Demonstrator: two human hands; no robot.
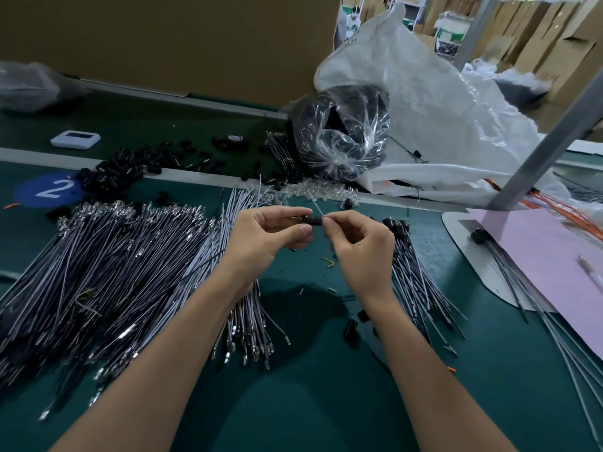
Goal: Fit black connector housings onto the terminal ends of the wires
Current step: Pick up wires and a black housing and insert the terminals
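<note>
Both forearms reach forward over the green table (326, 402), and the hands meet above it, palms turned inward. The left hand (270, 230) pinches a black connector housing (315, 220) between thumb and forefinger. The right hand (359, 243) pinches a thin wire (317, 209) at the housing's right end (its other fingers curl loosely). The housing's long axis runs left to right, and it is held clear of the table.

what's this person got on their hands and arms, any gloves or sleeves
Nothing is worn that shows. The left hand and right hand are bare, with no gloves and no rings in view. Both forearms are uncovered down to the picture's lower edge, with no sleeve, watch or wristband. The nails that show are short and plain.
</note>
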